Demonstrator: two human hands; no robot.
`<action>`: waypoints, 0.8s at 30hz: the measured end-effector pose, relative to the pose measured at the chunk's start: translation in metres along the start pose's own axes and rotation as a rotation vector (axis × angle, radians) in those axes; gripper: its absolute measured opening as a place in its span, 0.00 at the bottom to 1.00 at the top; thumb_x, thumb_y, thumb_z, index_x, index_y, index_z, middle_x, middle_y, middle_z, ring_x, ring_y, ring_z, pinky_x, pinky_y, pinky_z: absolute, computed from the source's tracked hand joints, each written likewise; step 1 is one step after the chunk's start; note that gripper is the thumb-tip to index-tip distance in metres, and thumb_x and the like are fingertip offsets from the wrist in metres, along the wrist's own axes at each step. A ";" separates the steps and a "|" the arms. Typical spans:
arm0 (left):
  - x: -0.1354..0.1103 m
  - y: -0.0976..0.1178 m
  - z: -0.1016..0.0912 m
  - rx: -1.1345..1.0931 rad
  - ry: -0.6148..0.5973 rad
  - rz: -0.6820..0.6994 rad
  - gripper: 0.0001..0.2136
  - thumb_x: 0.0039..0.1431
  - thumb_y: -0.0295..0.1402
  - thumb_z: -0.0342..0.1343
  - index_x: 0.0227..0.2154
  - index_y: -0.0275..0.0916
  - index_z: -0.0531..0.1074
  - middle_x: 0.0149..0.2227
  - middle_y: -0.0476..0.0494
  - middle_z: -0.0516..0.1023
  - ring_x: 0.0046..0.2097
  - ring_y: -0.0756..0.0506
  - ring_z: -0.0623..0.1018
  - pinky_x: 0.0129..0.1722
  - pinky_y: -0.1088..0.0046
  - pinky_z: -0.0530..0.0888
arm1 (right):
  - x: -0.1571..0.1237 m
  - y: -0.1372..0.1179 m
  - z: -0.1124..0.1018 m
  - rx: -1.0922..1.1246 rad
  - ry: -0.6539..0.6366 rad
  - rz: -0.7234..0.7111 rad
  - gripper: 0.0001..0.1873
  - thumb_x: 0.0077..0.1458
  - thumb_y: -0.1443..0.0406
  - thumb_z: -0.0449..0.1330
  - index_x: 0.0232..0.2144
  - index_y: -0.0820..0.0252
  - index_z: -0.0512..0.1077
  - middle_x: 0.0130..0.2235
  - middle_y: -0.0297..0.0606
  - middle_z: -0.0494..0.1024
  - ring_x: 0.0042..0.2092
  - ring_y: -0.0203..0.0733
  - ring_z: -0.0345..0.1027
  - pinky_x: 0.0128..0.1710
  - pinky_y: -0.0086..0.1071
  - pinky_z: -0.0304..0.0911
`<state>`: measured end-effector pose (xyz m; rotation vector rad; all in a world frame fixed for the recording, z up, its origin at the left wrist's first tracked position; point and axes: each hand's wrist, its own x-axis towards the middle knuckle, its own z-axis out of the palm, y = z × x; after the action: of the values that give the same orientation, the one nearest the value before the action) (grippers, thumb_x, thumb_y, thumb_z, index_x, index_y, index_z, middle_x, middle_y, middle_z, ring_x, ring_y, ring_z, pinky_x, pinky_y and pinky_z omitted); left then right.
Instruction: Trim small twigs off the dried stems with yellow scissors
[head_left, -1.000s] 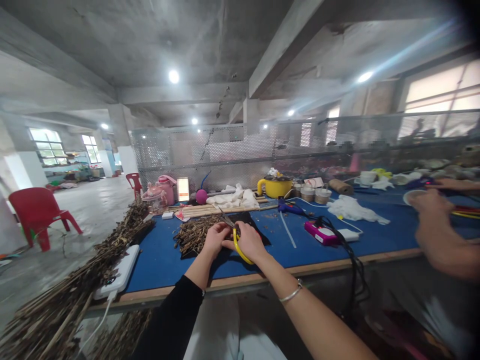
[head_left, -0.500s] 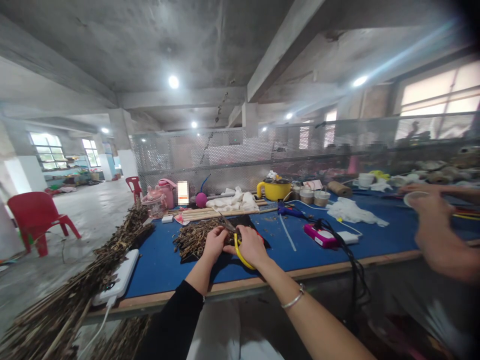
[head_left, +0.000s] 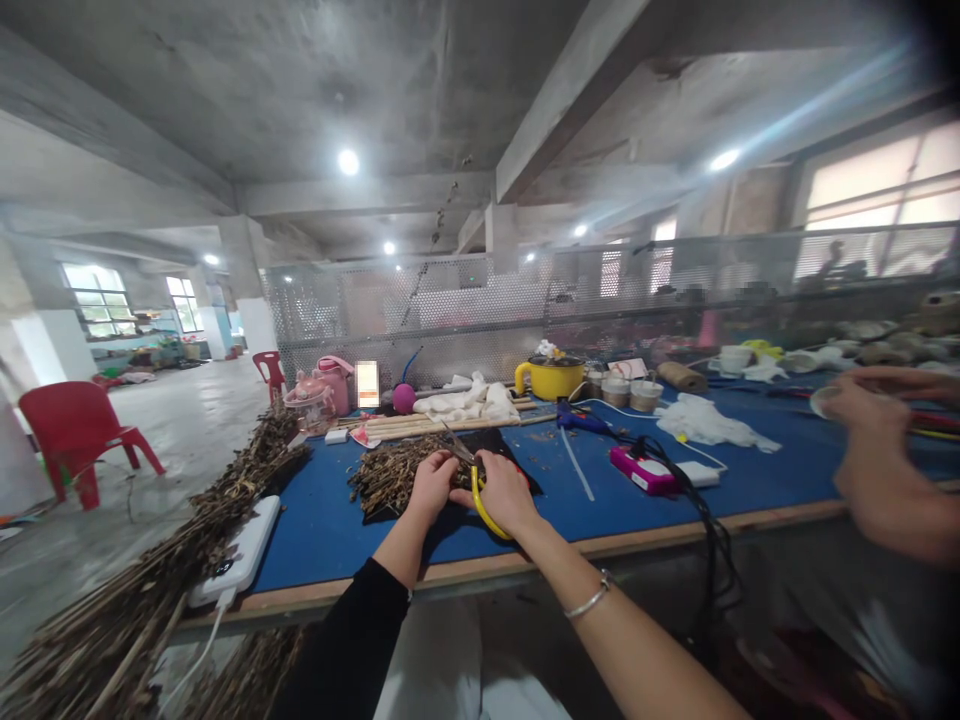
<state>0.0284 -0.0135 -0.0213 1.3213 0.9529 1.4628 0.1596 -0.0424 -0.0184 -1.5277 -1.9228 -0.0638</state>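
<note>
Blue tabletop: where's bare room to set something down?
Bare: left, between the long white device and the dried stems by the left hand; right, between the white block and the co-worker's nearer hand. Crowded: the back, with white cloth, yellow pot and cups; the middle, where the right hand holds scissors.

Right hand (head_left: 505, 490) is partly hiding yellow-handled scissors (head_left: 479, 503), co-worker's blurred arm (head_left: 889, 500) is being cut off by the right edge, dried stems (head_left: 142, 590) by the left

Head camera: faced forward and down from behind left hand (head_left: 431, 487) and right hand (head_left: 507, 490).
Forearms (head_left: 630, 635): lay nearest.
Mesh screen (head_left: 480, 303): rose beyond both.
</note>
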 end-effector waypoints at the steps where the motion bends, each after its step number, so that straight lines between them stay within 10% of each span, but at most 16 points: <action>1: 0.000 -0.001 0.000 0.000 0.015 -0.004 0.07 0.44 0.33 0.54 0.26 0.34 0.70 0.18 0.53 0.64 0.20 0.55 0.61 0.21 0.80 0.59 | 0.000 0.000 0.000 0.002 -0.004 0.002 0.34 0.39 0.48 0.60 0.46 0.59 0.60 0.42 0.46 0.68 0.46 0.50 0.61 0.44 0.37 0.53; 12: 0.002 -0.001 -0.001 0.137 -0.017 0.158 0.09 0.51 0.34 0.49 0.29 0.36 0.71 0.32 0.45 0.74 0.36 0.48 0.71 0.41 0.75 0.64 | 0.000 0.002 0.001 0.020 -0.018 0.016 0.34 0.39 0.47 0.59 0.46 0.60 0.61 0.42 0.46 0.69 0.46 0.49 0.62 0.43 0.36 0.54; 24: -0.004 0.003 0.004 0.055 -0.099 0.031 0.09 0.46 0.38 0.53 0.23 0.36 0.66 0.16 0.56 0.59 0.19 0.55 0.57 0.20 0.79 0.55 | -0.001 0.002 -0.001 0.085 0.005 -0.019 0.32 0.41 0.48 0.59 0.46 0.59 0.61 0.42 0.45 0.70 0.46 0.47 0.63 0.42 0.33 0.55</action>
<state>0.0317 -0.0180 -0.0188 1.4407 0.9176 1.3900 0.1624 -0.0434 -0.0188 -1.4522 -1.9118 0.0054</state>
